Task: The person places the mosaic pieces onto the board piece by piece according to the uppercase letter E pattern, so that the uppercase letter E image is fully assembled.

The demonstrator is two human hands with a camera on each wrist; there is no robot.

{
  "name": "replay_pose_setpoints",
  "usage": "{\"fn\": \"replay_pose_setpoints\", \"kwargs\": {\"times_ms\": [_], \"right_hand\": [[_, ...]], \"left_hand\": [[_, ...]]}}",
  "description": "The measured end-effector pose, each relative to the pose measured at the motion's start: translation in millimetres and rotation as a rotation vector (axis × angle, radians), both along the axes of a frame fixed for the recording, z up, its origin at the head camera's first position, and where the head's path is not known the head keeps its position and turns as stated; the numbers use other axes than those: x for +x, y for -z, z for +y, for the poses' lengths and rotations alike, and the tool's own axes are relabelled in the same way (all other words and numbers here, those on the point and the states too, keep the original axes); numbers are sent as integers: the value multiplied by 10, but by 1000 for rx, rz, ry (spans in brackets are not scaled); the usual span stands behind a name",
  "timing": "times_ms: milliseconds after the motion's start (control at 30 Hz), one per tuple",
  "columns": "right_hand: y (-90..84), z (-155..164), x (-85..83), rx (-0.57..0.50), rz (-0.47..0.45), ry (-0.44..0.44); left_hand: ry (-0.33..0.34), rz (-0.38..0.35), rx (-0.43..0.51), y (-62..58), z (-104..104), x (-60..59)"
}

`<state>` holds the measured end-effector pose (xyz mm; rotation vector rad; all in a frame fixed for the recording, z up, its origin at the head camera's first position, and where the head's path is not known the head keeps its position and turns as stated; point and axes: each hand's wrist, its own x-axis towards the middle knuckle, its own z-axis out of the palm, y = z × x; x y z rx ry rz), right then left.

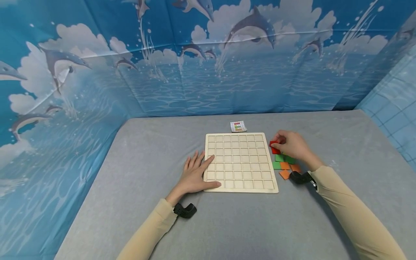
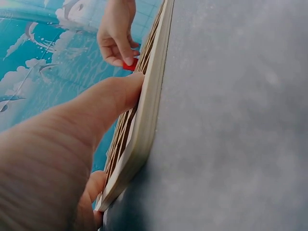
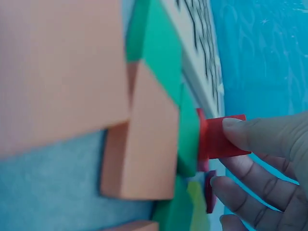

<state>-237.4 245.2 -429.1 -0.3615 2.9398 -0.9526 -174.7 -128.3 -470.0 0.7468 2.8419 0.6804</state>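
In the head view, the left hand [image 1: 195, 175] is laid flat, fingers straight, on the wooden grid board [image 1: 241, 162]; a red tile [image 1: 274, 147] is pinched by the right hand [image 1: 292, 146]. In the left wrist view, the board's edge [image 2: 149, 106] is touched. In the right wrist view, the red tile [image 3: 219, 137] is gripped just beyond the orange tiles [image 3: 139, 144].

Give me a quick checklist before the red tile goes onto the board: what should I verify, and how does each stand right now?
1. Red tile gripped: ok, the right hand pinches it, with fingers on its edge.
2. Board steadied: ok, the left hand lies flat on its left edge.
3. Cells free: ok, every cell seen from the head view is empty.
4. Pattern card readable: cannot tell, it lies beyond the board but is too small to read.
5. Spare tiles clear of the board: ok, the green tiles and orange tiles lie on the table at its right.
6. Single tile picked: cannot tell, another red piece sits close behind it.
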Motion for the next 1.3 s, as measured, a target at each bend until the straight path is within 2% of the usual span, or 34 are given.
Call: {"fn": "replay_pose_setpoints", "kwargs": {"times_ms": [233,467,667,1067,1300], "right_hand": [[-108,-129,65,-103,42,27],[-191,-405,33,-218,-30,-20],[-115,-661,-83,-329,-70,-39],[33,-1084,-198,-382,-128,-84],[77,-1244,-258,-314,-40,-105]], "left_hand": [[3,15,4,6,-1,7],[3,22,13,-4,-7,16],[-1,16,7,-9,1,16],[-11,14,-28,16,22,-3],[-16,5,-23,0,12,8]]}}
